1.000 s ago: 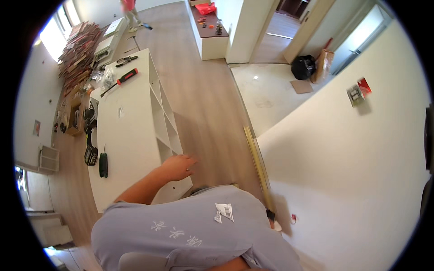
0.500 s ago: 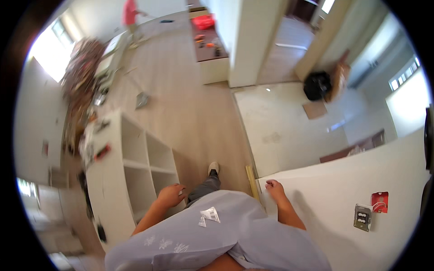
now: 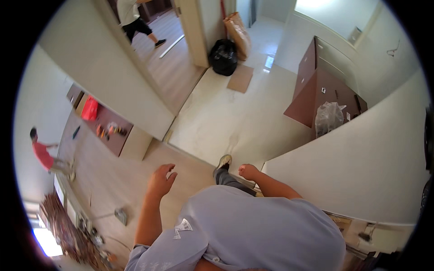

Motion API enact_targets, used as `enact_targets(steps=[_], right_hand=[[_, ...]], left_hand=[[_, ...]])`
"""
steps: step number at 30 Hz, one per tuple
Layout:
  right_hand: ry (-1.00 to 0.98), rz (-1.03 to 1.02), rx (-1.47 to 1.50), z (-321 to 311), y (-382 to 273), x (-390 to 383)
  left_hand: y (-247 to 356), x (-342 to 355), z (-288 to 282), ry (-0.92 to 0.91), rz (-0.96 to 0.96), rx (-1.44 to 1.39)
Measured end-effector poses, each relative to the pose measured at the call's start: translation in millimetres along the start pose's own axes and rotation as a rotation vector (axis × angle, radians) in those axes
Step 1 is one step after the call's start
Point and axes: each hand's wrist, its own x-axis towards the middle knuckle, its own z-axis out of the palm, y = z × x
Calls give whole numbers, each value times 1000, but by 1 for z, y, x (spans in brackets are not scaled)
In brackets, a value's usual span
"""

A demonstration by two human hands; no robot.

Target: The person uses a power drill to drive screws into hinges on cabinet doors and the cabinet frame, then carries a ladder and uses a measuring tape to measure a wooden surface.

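Observation:
My left hand (image 3: 162,179) hangs above the wooden floor (image 3: 192,174), its thumb and fingers apart and nothing visible in it. On the other side, my right hand (image 3: 247,171) is curled closed in front of the white wall (image 3: 343,167), and I see nothing in it. Neither hand touches anything that I can make out. Between them one shoe (image 3: 224,161) of mine is at the edge of the pale tiled floor (image 3: 217,117).
Ahead are a black bag (image 3: 223,57), a brown sack (image 3: 238,35) and a cardboard piece (image 3: 240,79). Brown panels (image 3: 307,86) with a clear plastic bag (image 3: 329,118) stand right. Tools lie on a low cabinet (image 3: 108,135). One person (image 3: 43,153) is far left, another (image 3: 135,22) beyond the doorway.
My view has swung right, toward the tiled area. The white shelf unit has left the picture, a second person has appeared beyond the doorway, and my right hand has curled more tightly.

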Motion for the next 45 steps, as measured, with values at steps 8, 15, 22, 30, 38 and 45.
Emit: enact_targets(steps=[8,15,22,30,38,45], right_hand=[[95,193,110,-116,24,136],[333,308,269,-257,47,178],[580,491,534,-351,50,208],[1390,554,389,-591,16,70],[1439,1371,358,-617,224,-167],[1522,1833,394,-586,336,-247]], left_hand=[[-270,69,147,-395,-609,-56],[-270,279,145,-618,-648,-39],[-233,621,162,-591,-452,-68],[32,1013,210,-443,-132,-484],[207,956,358,-906,62,-177],[165,928,361,-1032,327,453]])
